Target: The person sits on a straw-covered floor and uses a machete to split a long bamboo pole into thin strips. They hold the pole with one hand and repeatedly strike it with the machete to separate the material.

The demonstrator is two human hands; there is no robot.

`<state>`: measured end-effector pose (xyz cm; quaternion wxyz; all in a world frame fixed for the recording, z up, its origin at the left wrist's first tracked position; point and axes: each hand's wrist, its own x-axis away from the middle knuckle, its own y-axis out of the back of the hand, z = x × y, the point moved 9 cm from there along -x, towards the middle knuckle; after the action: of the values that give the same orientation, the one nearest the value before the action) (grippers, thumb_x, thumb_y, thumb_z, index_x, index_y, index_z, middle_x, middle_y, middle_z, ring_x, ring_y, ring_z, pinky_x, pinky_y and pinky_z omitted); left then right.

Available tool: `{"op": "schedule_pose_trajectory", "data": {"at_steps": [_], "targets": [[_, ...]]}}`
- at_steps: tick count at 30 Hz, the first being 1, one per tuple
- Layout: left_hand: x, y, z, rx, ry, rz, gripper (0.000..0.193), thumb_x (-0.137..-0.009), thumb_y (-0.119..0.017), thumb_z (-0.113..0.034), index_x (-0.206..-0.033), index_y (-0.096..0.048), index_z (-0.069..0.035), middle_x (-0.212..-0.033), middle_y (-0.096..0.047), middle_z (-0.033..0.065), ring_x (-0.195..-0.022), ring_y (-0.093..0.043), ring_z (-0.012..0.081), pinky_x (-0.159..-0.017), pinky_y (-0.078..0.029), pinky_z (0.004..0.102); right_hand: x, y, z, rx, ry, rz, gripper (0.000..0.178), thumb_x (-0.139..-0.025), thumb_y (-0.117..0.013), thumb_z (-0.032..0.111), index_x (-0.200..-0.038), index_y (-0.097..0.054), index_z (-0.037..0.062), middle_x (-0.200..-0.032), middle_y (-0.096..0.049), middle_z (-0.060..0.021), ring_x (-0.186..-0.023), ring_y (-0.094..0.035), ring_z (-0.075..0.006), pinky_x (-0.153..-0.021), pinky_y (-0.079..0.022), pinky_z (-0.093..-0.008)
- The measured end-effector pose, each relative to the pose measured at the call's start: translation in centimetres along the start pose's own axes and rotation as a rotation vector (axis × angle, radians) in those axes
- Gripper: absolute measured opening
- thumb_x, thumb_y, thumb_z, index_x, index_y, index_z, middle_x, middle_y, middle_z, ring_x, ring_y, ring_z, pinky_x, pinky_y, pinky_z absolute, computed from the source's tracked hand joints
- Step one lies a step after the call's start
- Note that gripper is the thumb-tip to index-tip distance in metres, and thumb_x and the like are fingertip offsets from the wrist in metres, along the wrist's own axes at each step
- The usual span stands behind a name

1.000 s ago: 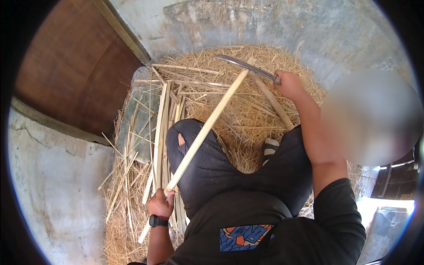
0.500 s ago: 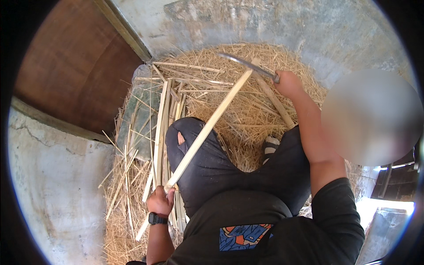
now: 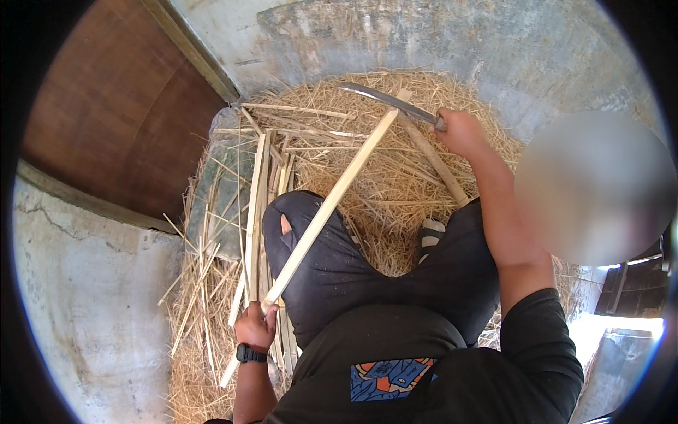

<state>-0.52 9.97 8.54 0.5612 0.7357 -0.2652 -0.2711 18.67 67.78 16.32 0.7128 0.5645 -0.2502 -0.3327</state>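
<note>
A long pale bamboo strip (image 3: 330, 207) slants across my left thigh, rising toward the upper right. Its near end is gripped by my left hand (image 3: 255, 326), which wears a black watch. My right hand (image 3: 460, 133) is closed round the handle of a long curved machete (image 3: 385, 97). The blade points left and crosses the strip's far end, seemingly touching it. Under that end, a round wooden stick (image 3: 434, 159) runs down toward my right knee; how it is fixed or laid is partly hidden.
Several cut strips (image 3: 256, 205) lie beside my left leg, over a greyish-green slab (image 3: 229, 155). Straw and shavings (image 3: 395, 191) cover the ground. A stained concrete wall (image 3: 424, 42) curves behind, with a brown panel (image 3: 120, 106) at left. A blurred round patch hides the right side.
The machete has shifted slightly left and down along with my right hand. It stays at the strip's far end, which also sits a little lower and further left. My left hand keeps its hold.
</note>
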Motion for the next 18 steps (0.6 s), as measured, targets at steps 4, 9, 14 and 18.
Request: {"op": "schedule_pose_trajectory", "data": {"at_steps": [4, 9, 14, 18], "targets": [[0.1, -0.1, 0.1, -0.010, -0.001, 0.006, 0.045, -0.093, -0.069, -0.047, -0.086, -0.057, -0.005, -0.067, -0.062, 0.0198, -0.062, -0.063, 0.0445, -0.056, -0.050, 0.0525, -0.1, -0.3, -0.1, -0.051, 0.011, 0.019, 0.036, -0.094, -0.071, 0.036, -0.115, -0.067, 0.0081, -0.092, -0.073, -0.0162, -0.088, -0.071, -0.0344, -0.077, -0.056, -0.0485], [0.0, -0.1, -0.1, 0.007, -0.011, -0.003, 0.045, -0.094, -0.068, -0.048, -0.086, -0.057, -0.005, -0.066, -0.062, 0.0207, -0.061, -0.063, 0.0449, -0.056, -0.050, 0.0528, 0.0, -0.2, 0.3, -0.070, 0.043, -0.005, 0.034, -0.093, -0.073, 0.036, -0.110, -0.067, 0.0072, -0.087, -0.072, -0.0163, -0.082, -0.070, -0.0337, -0.073, -0.055, -0.0475], [0.0, -0.2, 0.1, 0.021, -0.007, 0.032, 0.044, -0.094, -0.068, -0.047, -0.089, -0.058, -0.005, -0.067, -0.062, 0.0211, -0.062, -0.063, 0.0453, -0.056, -0.050, 0.0529, 0.5, 0.1, 2.0, -0.002, 0.198, -0.076, 0.031, -0.092, -0.075, 0.036, -0.104, -0.067, 0.0075, -0.080, -0.070, -0.0147, -0.074, -0.069, -0.0308, -0.068, -0.053, -0.0457], [-0.4, -0.6, 0.3, 0.050, 0.006, 0.048, 0.043, -0.093, -0.070, -0.046, -0.090, -0.059, -0.004, -0.068, -0.063, 0.0208, -0.064, -0.063, 0.0450, -0.057, -0.050, 0.0530, -1.0, -2.1, -1.3, -0.047, -0.029, 0.006, 0.032, -0.095, -0.071, 0.037, -0.111, -0.068, 0.0102, -0.089, -0.072, -0.0143, -0.086, -0.071, -0.0320, -0.074, -0.056, -0.0465]]}}
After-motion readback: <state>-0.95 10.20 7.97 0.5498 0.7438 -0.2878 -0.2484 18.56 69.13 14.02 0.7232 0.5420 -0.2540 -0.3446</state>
